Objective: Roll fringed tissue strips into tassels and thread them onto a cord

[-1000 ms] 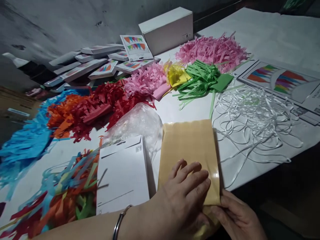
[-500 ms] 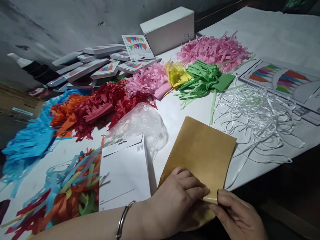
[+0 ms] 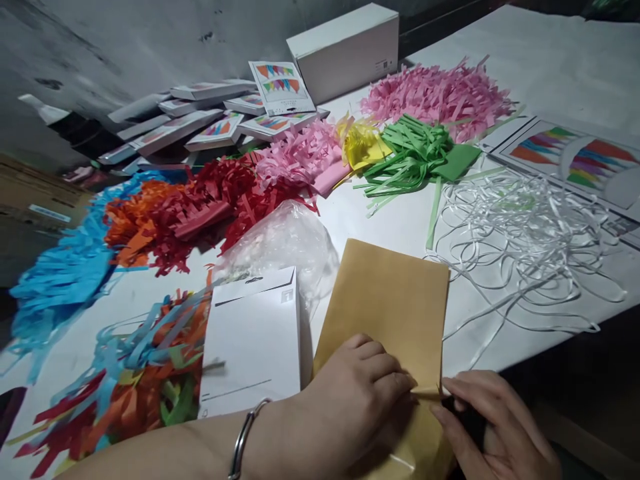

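A tan paper envelope (image 3: 387, 293) lies at a slant on the white table in front of me, its lower part bent toward me with a crease near my fingers. My left hand (image 3: 360, 400), a silver bangle at its wrist, presses on the envelope with fingers curled over the crease. At the envelope's right edge is my right hand (image 3: 500, 427), its thumb and forefinger apart by the crease's corner. Left of the envelope stands a white hang-tab box (image 3: 253, 333). A clear plastic bag (image 3: 290, 233) is behind it.
Fringed paper bundles in blue (image 3: 60, 273), red (image 3: 200, 207), pink (image 3: 440, 97) and green (image 3: 415, 150) cross the table. Tangled white cord (image 3: 530, 233) lies right, beside a printed bunting sheet (image 3: 580, 153). Flat boxes (image 3: 175, 133) and a long white box (image 3: 345, 43) stand behind.
The envelope has turned slightly and its top has shifted left; more of its lower part shows. My right thumb and forefinger have parted at its edge, and that hand has moved right.
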A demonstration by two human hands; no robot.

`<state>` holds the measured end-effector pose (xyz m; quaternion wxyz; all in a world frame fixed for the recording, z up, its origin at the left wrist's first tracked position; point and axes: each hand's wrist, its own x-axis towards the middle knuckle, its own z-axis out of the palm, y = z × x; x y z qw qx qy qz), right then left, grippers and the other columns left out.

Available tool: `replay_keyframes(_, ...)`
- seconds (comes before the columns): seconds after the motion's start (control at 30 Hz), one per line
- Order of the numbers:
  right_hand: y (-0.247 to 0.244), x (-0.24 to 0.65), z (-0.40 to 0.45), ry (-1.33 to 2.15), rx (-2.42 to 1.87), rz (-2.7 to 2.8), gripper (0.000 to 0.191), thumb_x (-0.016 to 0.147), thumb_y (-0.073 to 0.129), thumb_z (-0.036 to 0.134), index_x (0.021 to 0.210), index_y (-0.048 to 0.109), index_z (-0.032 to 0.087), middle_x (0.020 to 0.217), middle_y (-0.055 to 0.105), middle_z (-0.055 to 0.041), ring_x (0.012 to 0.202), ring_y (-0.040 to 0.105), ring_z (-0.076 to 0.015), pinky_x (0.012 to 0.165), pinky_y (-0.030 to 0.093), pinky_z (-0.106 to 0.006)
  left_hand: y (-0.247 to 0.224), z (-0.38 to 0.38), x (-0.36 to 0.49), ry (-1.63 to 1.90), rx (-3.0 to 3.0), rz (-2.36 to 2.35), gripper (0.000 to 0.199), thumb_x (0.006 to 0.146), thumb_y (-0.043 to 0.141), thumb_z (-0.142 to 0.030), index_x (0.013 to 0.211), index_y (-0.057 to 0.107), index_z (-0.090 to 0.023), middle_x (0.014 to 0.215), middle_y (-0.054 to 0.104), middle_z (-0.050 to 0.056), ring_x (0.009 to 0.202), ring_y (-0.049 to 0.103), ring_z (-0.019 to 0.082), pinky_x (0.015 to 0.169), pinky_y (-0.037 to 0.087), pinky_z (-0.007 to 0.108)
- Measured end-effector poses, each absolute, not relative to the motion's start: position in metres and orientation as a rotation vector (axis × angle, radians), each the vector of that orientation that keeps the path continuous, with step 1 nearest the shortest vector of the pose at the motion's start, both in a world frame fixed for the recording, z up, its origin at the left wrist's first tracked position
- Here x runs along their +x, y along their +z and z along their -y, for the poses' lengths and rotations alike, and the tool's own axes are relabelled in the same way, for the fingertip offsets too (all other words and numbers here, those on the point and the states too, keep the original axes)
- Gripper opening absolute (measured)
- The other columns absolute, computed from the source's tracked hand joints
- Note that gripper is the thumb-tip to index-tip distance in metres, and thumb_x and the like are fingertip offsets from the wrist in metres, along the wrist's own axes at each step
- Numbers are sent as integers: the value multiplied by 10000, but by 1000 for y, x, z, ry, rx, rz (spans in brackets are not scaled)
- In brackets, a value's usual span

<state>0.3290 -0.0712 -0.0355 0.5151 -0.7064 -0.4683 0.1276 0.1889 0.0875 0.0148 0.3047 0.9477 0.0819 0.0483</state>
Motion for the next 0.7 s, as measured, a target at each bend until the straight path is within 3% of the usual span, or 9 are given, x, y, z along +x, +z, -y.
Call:
replay_keyframes(0.07, -31, 340, 66, 177, -1694, 1331, 271, 897, 655, 139, 1141, 709, 244, 942, 675, -47, 875, 674, -172, 779, 566, -274, 12, -87, 188, 127, 2566, -181, 190, 1019, 485, -179, 1114, 644, -140, 929, 731, 80, 850, 632, 209, 816, 455, 353)
replay_keyframes(0.2, -25, 353, 56, 129, -1658, 1598, 210, 907, 599, 80, 974, 737, 224, 831, 662, -26, 781, 643, -152, 740, 511, -303, 8, -87, 187, 117, 2661, -141, 140, 1000, 517, -178, 1053, 639, -136, 884, 710, 65, 790, 592, 208, 775, 424, 356)
replay_keyframes(0.53, -15, 355, 47, 177, -1647, 1588, 162, 916, 596, 97, 919, 707, 216, 776, 626, -13, 735, 601, -145, 720, 460, -317, 0, -85, 191, 245, 2655, -143, 122, 962, 546, -182, 914, 652, -144, 781, 681, 29, 704, 555, 187, 692, 359, 359)
replay_keyframes(0.7, -15, 359, 49, 201, -1653, 1574, 189, 914, 584, 80, 906, 708, 223, 765, 633, -10, 728, 609, -150, 714, 463, -327, 1, -86, 194, 257, 2559, -218, 177, 993, 508, -196, 997, 678, -148, 840, 727, 48, 774, 610, 193, 723, 412, 357)
